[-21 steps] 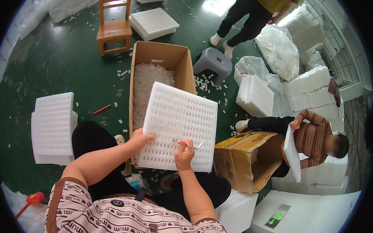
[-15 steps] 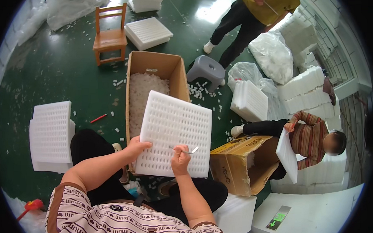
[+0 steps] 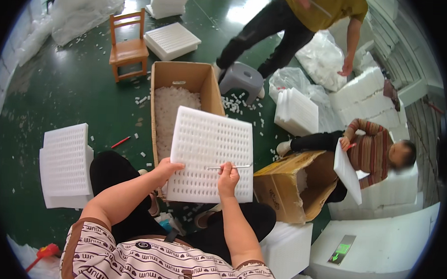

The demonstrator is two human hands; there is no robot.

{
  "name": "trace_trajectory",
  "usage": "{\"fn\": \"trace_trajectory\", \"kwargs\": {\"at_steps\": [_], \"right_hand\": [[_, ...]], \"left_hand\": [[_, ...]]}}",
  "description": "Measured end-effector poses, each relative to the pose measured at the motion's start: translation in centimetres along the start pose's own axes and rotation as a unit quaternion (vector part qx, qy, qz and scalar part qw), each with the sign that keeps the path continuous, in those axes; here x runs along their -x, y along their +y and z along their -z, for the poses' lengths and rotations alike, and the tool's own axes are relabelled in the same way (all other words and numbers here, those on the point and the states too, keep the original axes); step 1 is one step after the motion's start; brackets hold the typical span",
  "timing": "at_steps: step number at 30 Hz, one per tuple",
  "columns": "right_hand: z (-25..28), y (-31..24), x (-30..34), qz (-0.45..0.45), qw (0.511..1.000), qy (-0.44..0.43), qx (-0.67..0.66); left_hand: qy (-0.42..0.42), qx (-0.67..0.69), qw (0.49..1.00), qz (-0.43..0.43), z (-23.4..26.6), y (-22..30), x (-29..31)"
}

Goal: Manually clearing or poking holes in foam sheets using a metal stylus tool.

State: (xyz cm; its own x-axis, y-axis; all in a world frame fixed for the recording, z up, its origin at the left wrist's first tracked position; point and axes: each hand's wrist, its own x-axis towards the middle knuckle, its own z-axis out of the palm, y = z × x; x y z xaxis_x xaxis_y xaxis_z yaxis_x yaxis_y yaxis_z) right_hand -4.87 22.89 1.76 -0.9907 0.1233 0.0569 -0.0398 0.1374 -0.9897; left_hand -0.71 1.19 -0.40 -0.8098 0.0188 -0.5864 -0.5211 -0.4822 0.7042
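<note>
A white foam sheet (image 3: 211, 139) with rows of oval holes is tilted over my lap and the near part of a cardboard box (image 3: 186, 72). My left hand (image 3: 168, 170) grips the sheet's left edge, thumb on top. A thin metal rod tool (image 3: 214, 167) is closed in my right hand (image 3: 228, 180), lying nearly level just over or against the sheet's lower middle; whether its tip is in a hole I cannot tell. White foam bits (image 3: 173, 106) fill much of the box beyond the sheet.
Stacked foam sheets (image 3: 65, 161) stand left; a red pen-like stick (image 3: 120, 142) lies nearby. Ahead are a wooden chair (image 3: 128, 50) and grey stool (image 3: 243, 78). At right, a seated person (image 3: 373, 149) holds a sheet beside a tipped carton (image 3: 276, 190). Another person (image 3: 311, 19) stands ahead.
The rod tool has swung to nearly level, and my right hand has moved slightly up the sheet. The standing person has shifted left and one arm now hangs down.
</note>
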Motion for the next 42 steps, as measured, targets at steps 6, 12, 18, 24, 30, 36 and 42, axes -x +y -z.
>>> {"fn": "trace_trajectory", "kwargs": {"at_steps": [6,12,18,24,30,36,42], "right_hand": [[0.4,0.0,1.7,-0.142,0.982,0.021,-0.121],[2.7,1.0,2.3,-0.185,0.965,0.031,-0.184],[1.2,2.1,3.1,-0.197,0.963,0.038,-0.179],[0.7,0.8,4.5,-0.193,0.949,0.023,-0.248],[2.5,1.9,5.0,-0.207,0.941,0.01,-0.269],[1.9,1.7,7.1,-0.181,0.96,0.026,-0.21],[3.5,-0.1,8.3,-0.175,0.965,0.032,-0.193]], "left_hand": [[0.002,-0.023,1.0,-0.006,0.7,-0.2,1.9],[0.019,0.025,0.999,-0.036,0.4,-1.7,1.3],[-0.019,-0.025,0.999,-0.022,2.7,-0.5,2.2],[0.003,-0.022,1.0,-0.018,2.8,0.9,3.8],[0.046,-0.01,0.998,-0.042,2.1,-0.9,2.7],[0.055,-0.062,0.99,-0.115,1.8,-1.5,2.1],[0.023,-0.064,0.987,-0.146,2.4,-1.3,2.4]]}}
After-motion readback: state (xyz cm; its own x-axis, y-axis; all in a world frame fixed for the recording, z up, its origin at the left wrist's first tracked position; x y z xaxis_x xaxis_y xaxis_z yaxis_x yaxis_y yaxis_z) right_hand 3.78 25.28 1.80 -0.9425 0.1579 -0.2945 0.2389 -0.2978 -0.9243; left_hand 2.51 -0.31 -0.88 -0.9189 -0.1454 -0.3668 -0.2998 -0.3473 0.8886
